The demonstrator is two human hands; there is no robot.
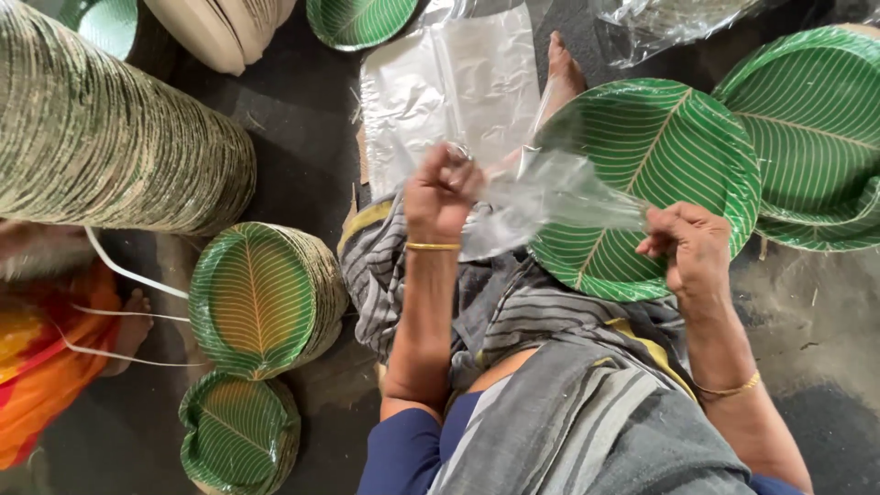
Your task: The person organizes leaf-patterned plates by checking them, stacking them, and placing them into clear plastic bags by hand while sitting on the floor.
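Head cam looks straight down at a lap, and both hands are closed on a clear bag [541, 197]. The left hand [442, 194] pinches one edge in a fist, the right hand [692, 246] grips the other end, and the film hangs stretched between them just over a green plate [655, 183] that leans on the knee.

What I'd worry about: that film looks thin (and slippery, I'd guess), so a hard pull from either fist could tear it or let an edge slide out of the fingers. The plate isn't held by anything I can see, so a knee shift could tip it onto the floor. The stacks [266, 298] on the left lean a bit too, and a bump could spill them.

Hard to read: I can't tell where the bag's mouth is, or whether it's one layer or two, since it's see-through and blurred. The right fingertips are hidden behind the knuckles. A foil sheet [440, 87] lies further up, and the big roll of plates [110, 137] is cut off by the frame. Someone in orange [37, 367] sits at the left edge, mostly out of view.
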